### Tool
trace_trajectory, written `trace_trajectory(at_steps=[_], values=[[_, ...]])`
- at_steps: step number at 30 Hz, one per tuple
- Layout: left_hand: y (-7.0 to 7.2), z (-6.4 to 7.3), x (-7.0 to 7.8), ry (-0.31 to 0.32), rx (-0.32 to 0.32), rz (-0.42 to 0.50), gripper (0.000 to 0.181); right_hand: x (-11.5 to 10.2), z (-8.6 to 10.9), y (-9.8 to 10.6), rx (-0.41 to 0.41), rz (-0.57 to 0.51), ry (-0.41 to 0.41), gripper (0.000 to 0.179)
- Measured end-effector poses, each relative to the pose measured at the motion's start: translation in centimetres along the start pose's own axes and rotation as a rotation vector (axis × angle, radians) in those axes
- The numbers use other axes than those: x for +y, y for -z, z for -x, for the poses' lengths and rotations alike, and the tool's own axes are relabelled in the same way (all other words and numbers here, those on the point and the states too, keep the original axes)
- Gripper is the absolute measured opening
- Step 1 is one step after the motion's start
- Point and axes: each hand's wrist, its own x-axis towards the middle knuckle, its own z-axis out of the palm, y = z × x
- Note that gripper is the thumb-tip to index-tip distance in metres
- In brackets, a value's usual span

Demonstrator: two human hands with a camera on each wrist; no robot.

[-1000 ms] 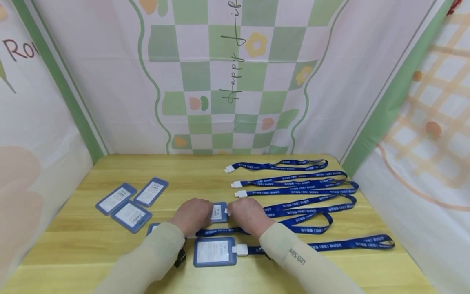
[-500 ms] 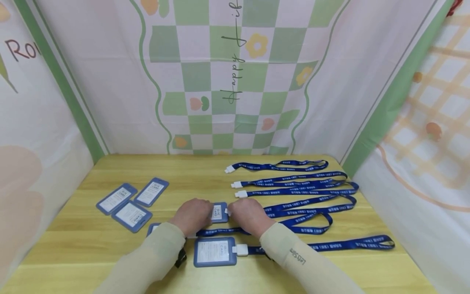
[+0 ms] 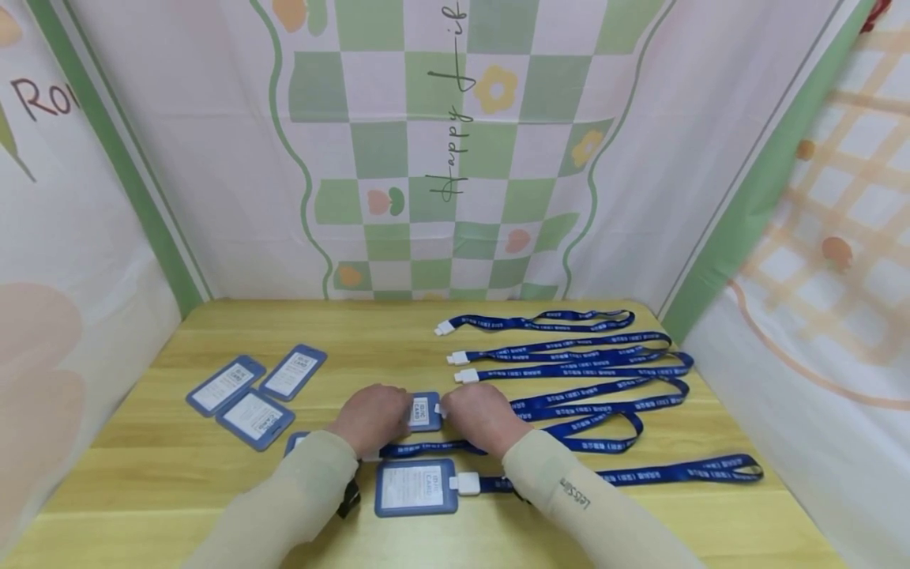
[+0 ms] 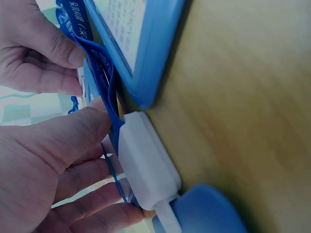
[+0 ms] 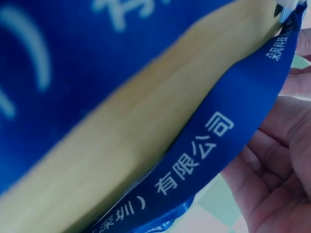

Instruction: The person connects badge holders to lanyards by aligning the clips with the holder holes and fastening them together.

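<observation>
My left hand [image 3: 373, 417] grips a blue ID badge holder [image 3: 425, 411] near the middle of the table. At the holder's right end, my right hand [image 3: 483, 419] pinches the white clip [image 3: 440, 409] of a dark blue lanyard [image 3: 600, 397]. Seen from the left wrist, the left thumb and fingers [image 4: 73, 165] hold the holder behind another lanyard's white clip [image 4: 148, 160], with the right fingers close above. In the right wrist view, a printed lanyard strap [image 5: 194, 150] runs beside the right hand [image 5: 277, 160]. The hands hide much of the joint between clip and holder.
Three loose badge holders [image 3: 254, 417] lie at the left. Several lanyards [image 3: 576, 366] stretch across the right. Nearest me, a badge holder [image 3: 416, 487] is joined to its lanyard [image 3: 675, 472]. Another holder [image 3: 295, 442] is partly under the left sleeve. Printed cloth [image 3: 455, 158] hangs behind the table.
</observation>
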Motion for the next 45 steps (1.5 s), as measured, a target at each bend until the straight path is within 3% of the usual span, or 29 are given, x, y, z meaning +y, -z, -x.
trace_trajectory(at_steps=[8,45], values=[[0.1,-0.1,-0.1,-0.007,-0.001,0.001,0.018,0.2,-0.3,0.2,-0.046,-0.051,-0.023,0.012],[-0.3,0.5,0.6,-0.034,0.012,-0.017,0.025,0.9,0.8,-0.3,-0.038,-0.133,-0.036,0.009]])
